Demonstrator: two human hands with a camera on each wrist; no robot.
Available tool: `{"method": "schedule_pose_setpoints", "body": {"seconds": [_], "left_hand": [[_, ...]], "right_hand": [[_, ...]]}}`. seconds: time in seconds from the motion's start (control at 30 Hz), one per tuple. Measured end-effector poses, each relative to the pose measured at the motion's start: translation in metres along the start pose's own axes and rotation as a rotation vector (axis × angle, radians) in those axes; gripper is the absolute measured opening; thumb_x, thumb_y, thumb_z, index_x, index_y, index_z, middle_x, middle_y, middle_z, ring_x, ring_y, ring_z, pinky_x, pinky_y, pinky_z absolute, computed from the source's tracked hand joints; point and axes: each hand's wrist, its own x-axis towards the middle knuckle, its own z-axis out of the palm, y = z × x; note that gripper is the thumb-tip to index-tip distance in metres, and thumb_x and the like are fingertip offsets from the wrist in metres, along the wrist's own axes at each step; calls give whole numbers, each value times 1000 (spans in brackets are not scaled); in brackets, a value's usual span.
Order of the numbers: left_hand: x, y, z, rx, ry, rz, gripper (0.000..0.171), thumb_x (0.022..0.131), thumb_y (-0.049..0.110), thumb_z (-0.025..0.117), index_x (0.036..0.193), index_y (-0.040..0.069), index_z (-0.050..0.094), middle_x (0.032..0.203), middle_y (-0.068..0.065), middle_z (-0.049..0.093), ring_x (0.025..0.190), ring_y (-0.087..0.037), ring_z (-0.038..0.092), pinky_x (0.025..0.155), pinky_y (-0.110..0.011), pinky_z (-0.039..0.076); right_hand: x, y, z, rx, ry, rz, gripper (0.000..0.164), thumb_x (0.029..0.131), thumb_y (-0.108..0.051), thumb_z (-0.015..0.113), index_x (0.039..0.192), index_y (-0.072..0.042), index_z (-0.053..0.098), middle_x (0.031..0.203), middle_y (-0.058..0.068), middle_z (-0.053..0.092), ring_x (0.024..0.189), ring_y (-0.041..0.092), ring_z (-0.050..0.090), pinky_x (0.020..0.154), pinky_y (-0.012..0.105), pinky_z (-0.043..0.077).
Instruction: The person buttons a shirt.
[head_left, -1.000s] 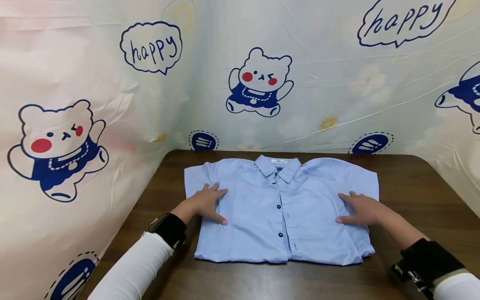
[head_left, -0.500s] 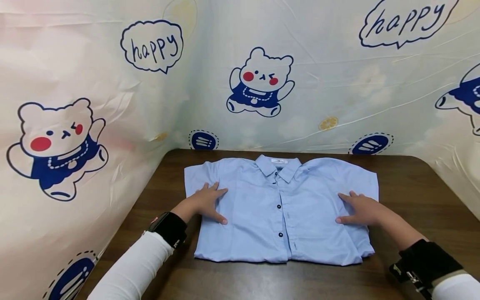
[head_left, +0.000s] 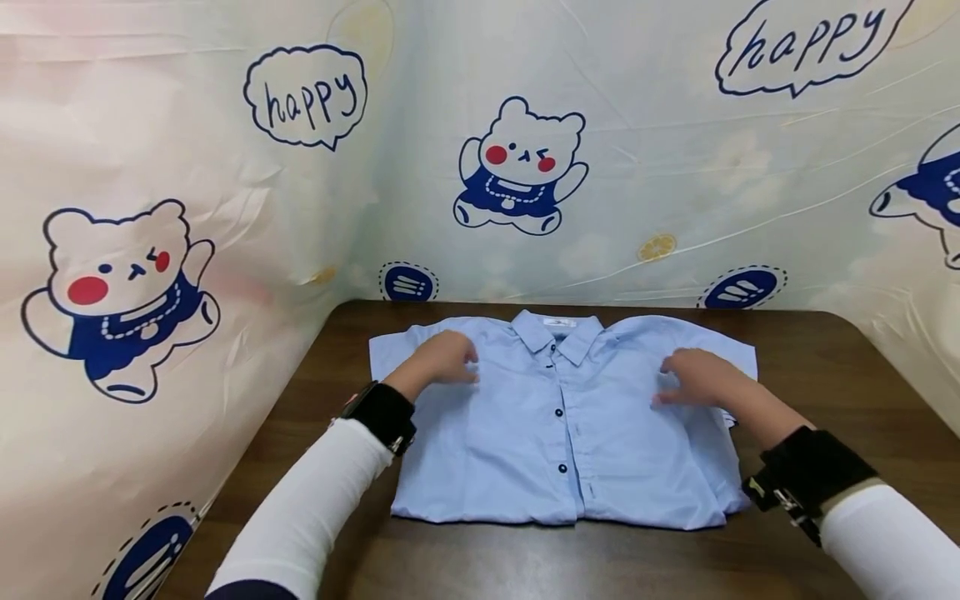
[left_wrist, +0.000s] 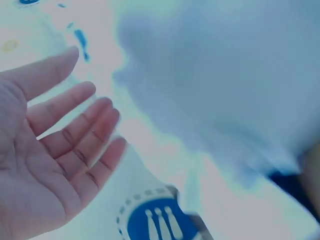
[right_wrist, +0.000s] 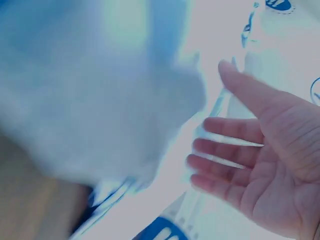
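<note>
A light blue short-sleeved button shirt [head_left: 517, 442] lies front up, its lower edge folded under, the collar at the far side. Over its left chest is my left hand [head_left: 448, 357], fingers loosely bent, with no cloth between them. My right hand [head_left: 699, 377] is over the opposite side in a similar pose; whether either touches the fabric I cannot tell. In the left wrist view the left palm [left_wrist: 45, 160] shows bare with fingers spread loosely. The right palm [right_wrist: 280, 185] is likewise bare in the right wrist view. Blurred pale shapes fill the rest of both wrist views.
The shirt lies on a dark brown wooden table [head_left: 555, 567] with rounded far corners. A pale curtain [head_left: 645, 183] printed with bears and lettering hangs close behind and at both sides. Black wrist straps [head_left: 381, 415] sit over white sleeves [head_left: 300, 500].
Both hands have moved away from the shirt's sides, farther up toward its shoulders and slightly inward. Their spread fingers are now loosely bent. The shirt lies almost unchanged.
</note>
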Motion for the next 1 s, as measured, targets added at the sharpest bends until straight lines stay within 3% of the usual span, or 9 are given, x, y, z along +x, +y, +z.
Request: {"method": "schedule_pose_setpoints", "body": {"seconds": [0.07,0.17,0.33,0.43,0.57,0.67,0.8,0.9,1.0], "left_hand": [[13,11,-3,-52,21,26,28,86,21,75,108,3,73,98,-6,69,91,-21,62,82,-35,50],[31,26,-3,-153,43,12,20,87,16,73,104,4,75,96,-4,70,88,-18,62,79,-31,51],[61,49,0,-401,47,-82,17,90,11,70,105,5,75,93,-6,72,80,-16,63,73,-28,52],[75,61,2,-476,49,-108,18,91,9,68,106,3,75,91,-7,73,74,-15,62,70,-27,53],[89,73,4,-404,74,-107,15,90,11,67,100,6,78,80,0,70,69,-11,56,64,-22,48],[98,79,6,-303,76,-109,17,91,15,66,82,5,77,63,3,57,61,-11,49,59,-21,39],[104,84,11,-255,66,-140,39,91,12,61,53,9,56,51,0,37,52,-15,38,56,-23,35],[104,85,18,-231,90,-143,44,89,6,58,48,14,47,51,1,38,55,-15,41,59,-23,36],[103,85,27,-222,133,-138,39,87,3,57,51,13,48,54,0,43,62,-17,45,62,-24,38]], "right_hand": [[15,-10,-2,21,34,-40,37,87,-24,74,109,6,68,99,16,66,94,33,62,85,50,50],[39,-30,-2,48,81,-103,25,88,-9,71,108,5,69,102,17,66,99,35,62,88,49,50],[78,-55,-1,83,146,-142,22,87,0,67,109,5,68,108,19,66,106,36,61,92,48,48],[100,-64,0,102,147,-132,24,88,1,65,112,6,68,112,20,67,110,36,60,95,48,47],[122,-70,2,149,108,-90,27,91,0,61,116,7,67,115,20,67,114,36,59,98,48,45],[131,-72,3,203,74,-40,27,92,-1,60,117,7,66,115,19,67,113,35,60,99,48,44],[141,-71,7,209,65,-28,24,91,-1,60,113,5,69,107,16,69,103,32,64,95,47,47],[144,-70,12,175,68,-54,21,89,1,61,107,5,70,100,15,70,97,30,64,92,46,48],[145,-70,15,156,69,-65,21,86,4,61,105,6,70,98,15,69,95,30,63,90,45,48]]}}
